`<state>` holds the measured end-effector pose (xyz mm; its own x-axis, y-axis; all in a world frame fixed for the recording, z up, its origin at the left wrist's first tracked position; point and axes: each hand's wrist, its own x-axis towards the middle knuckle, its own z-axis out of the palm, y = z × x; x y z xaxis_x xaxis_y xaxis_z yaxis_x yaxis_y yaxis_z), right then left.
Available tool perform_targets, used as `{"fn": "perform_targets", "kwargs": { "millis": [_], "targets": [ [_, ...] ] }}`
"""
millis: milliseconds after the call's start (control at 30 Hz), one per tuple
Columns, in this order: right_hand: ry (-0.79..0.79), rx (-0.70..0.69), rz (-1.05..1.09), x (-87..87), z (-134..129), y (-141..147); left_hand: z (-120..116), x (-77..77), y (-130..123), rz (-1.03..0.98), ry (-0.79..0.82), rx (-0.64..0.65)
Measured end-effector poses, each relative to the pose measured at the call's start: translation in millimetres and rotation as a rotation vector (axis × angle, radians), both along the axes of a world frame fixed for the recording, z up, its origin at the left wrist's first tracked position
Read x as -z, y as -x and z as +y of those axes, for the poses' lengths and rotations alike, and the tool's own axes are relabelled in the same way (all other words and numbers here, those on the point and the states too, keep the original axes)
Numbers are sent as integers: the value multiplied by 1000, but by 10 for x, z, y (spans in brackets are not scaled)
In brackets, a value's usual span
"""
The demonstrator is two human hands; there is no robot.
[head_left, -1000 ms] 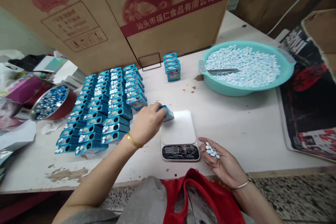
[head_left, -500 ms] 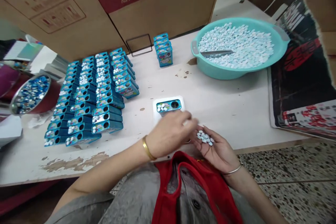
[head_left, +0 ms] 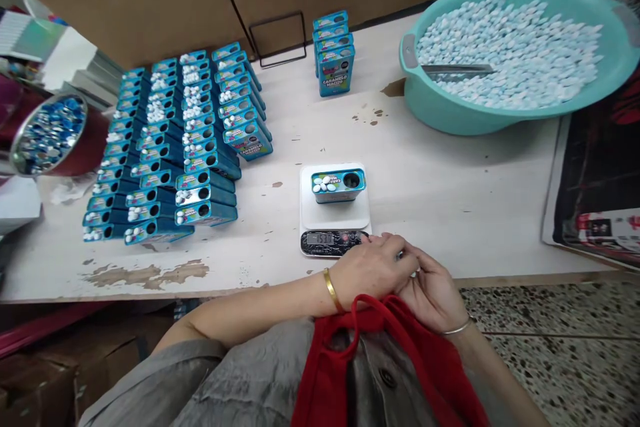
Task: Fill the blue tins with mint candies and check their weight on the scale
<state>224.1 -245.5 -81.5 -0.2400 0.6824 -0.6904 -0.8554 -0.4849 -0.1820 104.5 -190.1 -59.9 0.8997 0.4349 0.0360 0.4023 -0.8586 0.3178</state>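
A blue candy tin point(head_left: 339, 192) stands upright on a white kitchen scale point(head_left: 336, 217), with a round dark opening and a few white candies point(head_left: 325, 183) on its top. The scale's display point(head_left: 321, 239) is lit, with digits that look like 153 and a blurred last one. My left hand point(head_left: 374, 265), wearing a gold bracelet, reaches across into my right palm with its fingers curled together. What they pinch is hidden. My right hand point(head_left: 434, 293) is cupped beneath, at the table's front edge. Small pale candies point(head_left: 414, 273) peek out between the hands.
Several rows of blue tins point(head_left: 165, 147) with white candies on top fill the left side. More tins point(head_left: 335, 67) stand at the back. A turquoise basin point(head_left: 465, 121) of candies with a metal tool point(head_left: 457, 69) sits right. A red bowl point(head_left: 93, 140) holds shiny pieces.
My left hand has moved back from beside the tin, down onto my right palm, covering most of the candies there. The scale's display has come into sight. The view has shifted.
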Motion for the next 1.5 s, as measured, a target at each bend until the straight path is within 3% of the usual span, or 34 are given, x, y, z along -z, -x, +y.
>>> {"fn": "perform_targets", "kwargs": {
  "millis": [233,333,533,633,733,867,1067,1267,1400,1500],
  "targets": [
    [59,23,11,-75,90,88,53,44,69,-14,20,-8],
    [39,19,42,-104,151,122,108,-6,129,0,96,-43],
    [-70,176,36,-197,371,175,426,-399,333,-316,322,-92],
    [-120,192,42,-252,456,193,666,-614,389,-477,251,-184],
    [-116,171,39,-278,474,187,866,-729,407,-500,151,-250],
    [-88,182,18,-262,432,148,986,-736,421,-419,62,-262],
    [-76,190,13,-219,403,90,1007,-695,444,-402,65,-251],
    [-90,206,15,-195,371,40,1039,-803,534,-554,17,-339],
    [-77,235,-19,-173,336,-23,1059,-863,649,-625,62,-440],
    [-63,257,-47,-171,323,-62,1055,-847,683,-625,95,-439]
  ]
}}
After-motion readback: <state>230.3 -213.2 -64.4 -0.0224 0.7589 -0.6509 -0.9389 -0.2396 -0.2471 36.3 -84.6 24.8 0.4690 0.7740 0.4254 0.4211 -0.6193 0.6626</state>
